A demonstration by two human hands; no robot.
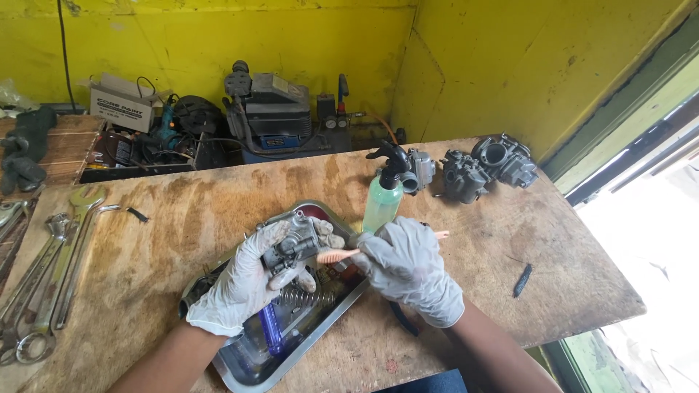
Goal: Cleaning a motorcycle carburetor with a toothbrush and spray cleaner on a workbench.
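1. Head view — left hand (244, 280), white-gloved, grip closed round a grey metal carburettor (293, 246) held over the steel tray (251, 364) on the counter (182, 211).
2. Right hand (408, 266) grips an orange toothbrush (338, 255) — long axis level, bristle end pointing left, touching the carburettor's right side.

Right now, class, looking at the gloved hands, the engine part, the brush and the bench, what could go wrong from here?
1. The left hand holds the carburettor above the metal tray; if it slipped, it could land on the spring.
2. The tray seems to overhang the bench edge, so a knock might tip it.
3. The spray bottle stands just behind the right hand and toothbrush; an elbow could topple it.
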